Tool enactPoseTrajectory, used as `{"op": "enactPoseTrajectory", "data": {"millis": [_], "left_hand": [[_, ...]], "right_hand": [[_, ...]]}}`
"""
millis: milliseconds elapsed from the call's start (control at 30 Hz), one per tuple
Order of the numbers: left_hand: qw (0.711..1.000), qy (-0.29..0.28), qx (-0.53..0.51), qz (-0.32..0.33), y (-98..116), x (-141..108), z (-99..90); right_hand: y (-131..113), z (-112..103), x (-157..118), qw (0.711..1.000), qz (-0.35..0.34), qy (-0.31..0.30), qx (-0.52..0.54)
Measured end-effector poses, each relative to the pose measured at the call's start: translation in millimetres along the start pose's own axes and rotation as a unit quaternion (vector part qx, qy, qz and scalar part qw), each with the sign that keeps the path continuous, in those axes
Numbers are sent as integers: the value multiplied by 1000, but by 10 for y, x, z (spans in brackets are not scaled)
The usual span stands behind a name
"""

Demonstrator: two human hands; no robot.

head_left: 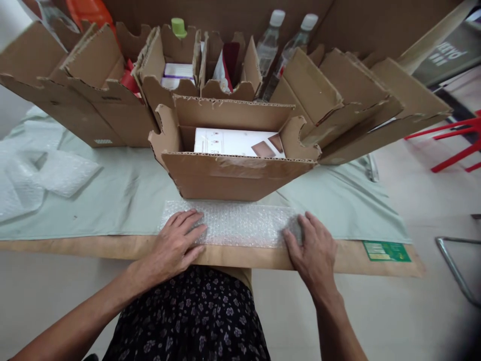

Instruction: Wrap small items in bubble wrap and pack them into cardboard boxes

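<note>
Left hand (182,240) and right hand (311,248) rest with fingers loosely spread, each on one end of a single bubble wrap (240,223), which lies between them on the tabletop (240,256). It should be light, soft, slightly slippery, and its bubbles may burst, so a gentle hold at both ends seems best. Just beyond the hands I count one carton (233,178) with one white box (229,141) inside; farther, two white-capped bottles (266,52). Loose wrap (69,173) at left, I cannot count.
</note>
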State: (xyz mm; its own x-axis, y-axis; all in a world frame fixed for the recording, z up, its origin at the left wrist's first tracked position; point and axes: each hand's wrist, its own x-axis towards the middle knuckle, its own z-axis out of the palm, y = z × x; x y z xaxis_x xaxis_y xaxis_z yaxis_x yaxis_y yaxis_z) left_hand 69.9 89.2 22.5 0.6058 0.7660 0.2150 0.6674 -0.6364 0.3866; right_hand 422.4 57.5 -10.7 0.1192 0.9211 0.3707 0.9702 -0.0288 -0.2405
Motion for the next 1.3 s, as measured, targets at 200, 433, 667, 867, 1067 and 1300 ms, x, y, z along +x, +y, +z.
{"op": "enactPoseTrajectory", "data": {"millis": [200, 433, 667, 867, 1067, 1300], "left_hand": [[1000, 29, -8, -5, -38, -67, 47], [999, 35, -3, -1, -25, -45, 76], [993, 105, -43, -21, 148, -31, 90], [996, 51, -67, 7, 465, 124, 253], [996, -10, -60, 59, 451, 357, 342], [990, 9, -97, 106, 540, 389, 300]], "right_hand": [[145, 108, 66, 996, 25, 2, 90], [-154, -129, 50, 956, 152, -9, 251], [-404, -432, -267, 880, 217, -95, 411], [-428, -477, -703, 875, 188, -113, 432], [-430, -741, -835, 912, 36, -159, 376], [-459, -975, -807, 914, -25, -211, 344]]}}
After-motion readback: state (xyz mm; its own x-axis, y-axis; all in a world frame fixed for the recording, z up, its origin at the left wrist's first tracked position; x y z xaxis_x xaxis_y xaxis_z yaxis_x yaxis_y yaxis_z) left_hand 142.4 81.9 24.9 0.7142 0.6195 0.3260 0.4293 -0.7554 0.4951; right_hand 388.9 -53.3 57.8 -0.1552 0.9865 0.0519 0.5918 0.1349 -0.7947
